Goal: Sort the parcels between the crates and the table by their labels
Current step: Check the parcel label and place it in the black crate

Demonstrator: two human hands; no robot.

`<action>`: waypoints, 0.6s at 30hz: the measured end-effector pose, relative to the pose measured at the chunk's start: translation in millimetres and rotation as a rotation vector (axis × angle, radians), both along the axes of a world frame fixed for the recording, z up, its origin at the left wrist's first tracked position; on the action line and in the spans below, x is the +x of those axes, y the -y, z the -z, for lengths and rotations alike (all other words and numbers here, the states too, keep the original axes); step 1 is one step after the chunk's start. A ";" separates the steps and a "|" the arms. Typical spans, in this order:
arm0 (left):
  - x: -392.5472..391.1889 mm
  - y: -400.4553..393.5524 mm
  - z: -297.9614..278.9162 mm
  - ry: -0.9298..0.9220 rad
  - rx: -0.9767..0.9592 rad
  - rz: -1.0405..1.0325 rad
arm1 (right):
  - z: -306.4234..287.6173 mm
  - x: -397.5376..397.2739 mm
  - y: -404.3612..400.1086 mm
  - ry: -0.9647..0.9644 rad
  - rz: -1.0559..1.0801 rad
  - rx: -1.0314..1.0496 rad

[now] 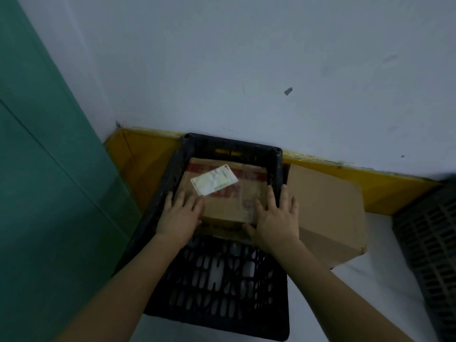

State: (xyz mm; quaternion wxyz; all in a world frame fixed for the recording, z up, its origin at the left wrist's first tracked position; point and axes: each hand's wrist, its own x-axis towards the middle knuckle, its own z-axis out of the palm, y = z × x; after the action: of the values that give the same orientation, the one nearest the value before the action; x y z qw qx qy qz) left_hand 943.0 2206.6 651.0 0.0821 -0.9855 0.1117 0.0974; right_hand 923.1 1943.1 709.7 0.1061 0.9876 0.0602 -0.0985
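Head view, near to far: two bare forearms reached forward over the black crate (217,280). Left hand (179,218) lay flat on the near left corner of the parcel (222,196), fingers straight. Right hand (274,218) pressed the near right corner, fingers spread along the top, thumb tucked under the near edge; a loose grip, nothing pinched. Parcel sat inside the crate toward its far end, white label (214,179) face up and askew, print too blurred to read. Second box (325,213) stood just beside the crate on the right, no label showing. Grey crate (429,255) at far right edge.

Risk, as judged: lifted by near corners only, the parcel could tip or catch the crate rim; an unread label could send it to the wrong place.

Count: two hands, two cardboard boxes, two crates, one label
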 end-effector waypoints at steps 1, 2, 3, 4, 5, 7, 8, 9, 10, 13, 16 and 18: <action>-4.1 2.6 5.7 -0.002 0.014 0.012 | -0.3 0.3 -0.1 -0.006 0.005 0.001; -6.9 4.2 10.8 -0.012 0.019 0.009 | -0.5 0.4 -0.2 -0.012 0.008 0.002; -8.0 4.3 13.9 -0.027 0.022 -0.002 | -1.0 0.3 -0.7 -0.015 0.007 0.004; -7.5 3.4 15.6 -0.038 0.023 -0.011 | -1.4 0.2 -1.2 -0.016 0.004 0.006; -6.0 2.8 16.3 -0.041 0.025 -0.013 | -1.4 0.1 -1.0 -0.015 0.004 0.010; -2.6 1.3 15.2 -0.045 0.030 -0.017 | -0.6 0.2 -1.0 -0.012 0.007 0.016; -1.9 1.2 13.9 -0.046 0.026 -0.022 | 0.0 0.3 -1.0 -0.010 0.008 0.022; -2.1 1.8 13.1 -0.046 0.022 -0.028 | 0.4 0.3 -0.9 -0.007 0.008 0.030; -3.2 3.1 12.6 -0.044 0.018 -0.035 | 0.5 0.3 -0.7 -0.004 0.007 0.044; -4.9 11.4 6.2 -0.024 -0.004 -0.054 | -0.7 -1.0 1.2 0.022 0.017 0.147; -0.8 26.4 -12.5 0.015 -0.079 -0.051 | -5.3 -7.7 5.1 0.112 0.048 0.314; 2.3 40.6 -29.3 0.069 -0.126 -0.029 | -9.0 -14.6 14.8 0.178 0.074 0.371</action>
State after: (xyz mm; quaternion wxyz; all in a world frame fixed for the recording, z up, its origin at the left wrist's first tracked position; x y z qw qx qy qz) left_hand 945.4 2166.0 680.2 0.0221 -0.9930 0.1006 0.0574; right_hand 908.5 1928.3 718.7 -0.0762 0.9966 0.0314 -0.0020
